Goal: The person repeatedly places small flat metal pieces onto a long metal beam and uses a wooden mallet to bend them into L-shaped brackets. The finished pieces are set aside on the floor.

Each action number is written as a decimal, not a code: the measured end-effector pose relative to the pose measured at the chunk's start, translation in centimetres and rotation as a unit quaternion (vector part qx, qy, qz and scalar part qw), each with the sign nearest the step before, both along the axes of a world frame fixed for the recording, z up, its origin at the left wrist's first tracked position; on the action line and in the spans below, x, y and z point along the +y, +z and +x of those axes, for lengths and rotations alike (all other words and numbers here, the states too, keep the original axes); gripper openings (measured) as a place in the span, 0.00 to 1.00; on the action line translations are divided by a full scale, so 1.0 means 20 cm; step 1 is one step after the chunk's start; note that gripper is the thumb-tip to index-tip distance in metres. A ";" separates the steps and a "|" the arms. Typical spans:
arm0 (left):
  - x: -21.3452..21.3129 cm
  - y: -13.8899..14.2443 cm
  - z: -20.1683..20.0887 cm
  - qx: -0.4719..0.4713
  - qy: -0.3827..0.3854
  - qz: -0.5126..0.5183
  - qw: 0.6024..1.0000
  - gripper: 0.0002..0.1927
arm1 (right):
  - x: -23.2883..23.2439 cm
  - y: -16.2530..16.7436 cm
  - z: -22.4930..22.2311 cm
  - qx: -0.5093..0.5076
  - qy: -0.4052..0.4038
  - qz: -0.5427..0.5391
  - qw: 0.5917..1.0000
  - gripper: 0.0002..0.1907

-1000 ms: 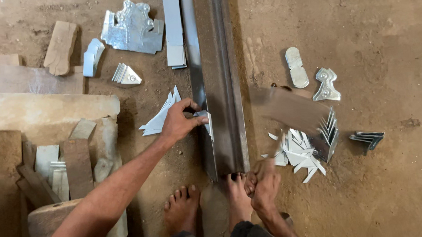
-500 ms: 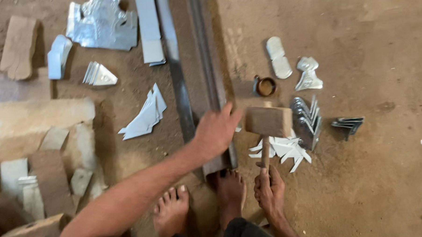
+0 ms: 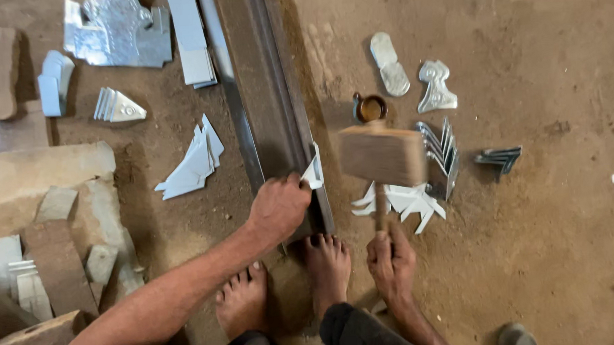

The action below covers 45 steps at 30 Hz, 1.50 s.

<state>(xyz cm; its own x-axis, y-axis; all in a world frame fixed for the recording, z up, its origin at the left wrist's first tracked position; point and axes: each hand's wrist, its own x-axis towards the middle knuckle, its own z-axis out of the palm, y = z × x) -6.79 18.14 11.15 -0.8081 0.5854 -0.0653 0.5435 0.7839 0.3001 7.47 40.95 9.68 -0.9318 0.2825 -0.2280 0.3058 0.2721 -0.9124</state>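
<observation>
Under left hand (image 3: 279,207), metal piece (image 3: 314,173)

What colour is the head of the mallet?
Light brown wood, the mallet head shows in the head view.

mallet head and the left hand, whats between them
In the head view, only a small sheet-metal piece, held by the left hand on the steel rail, sits before the mallet head.

Soft even daylight, faint shadows, mallet (image 3: 382,155) motion-blurred
</observation>
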 end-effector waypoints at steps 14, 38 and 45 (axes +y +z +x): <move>-0.02 0.02 0.01 -0.011 -0.011 -0.001 1.000 0.12 | 0.03 -0.04 0.02 -0.093 0.057 0.170 0.979 0.20; -0.28 0.10 0.24 -0.050 0.137 0.214 0.966 0.62 | 0.58 0.05 0.89 -0.157 -0.047 0.444 0.881 0.17; -0.28 -0.01 0.24 -0.320 0.176 0.227 0.903 0.72 | 0.12 0.07 0.31 -0.274 -0.023 -0.193 0.942 0.22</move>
<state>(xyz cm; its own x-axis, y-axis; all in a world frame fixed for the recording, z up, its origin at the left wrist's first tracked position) -1.95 12.46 10.95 -0.8308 0.3842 -0.4026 -0.1134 0.5913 0.7984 13.64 43.31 10.99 -0.6336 0.1173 -0.7648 0.7625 -0.0728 -0.6429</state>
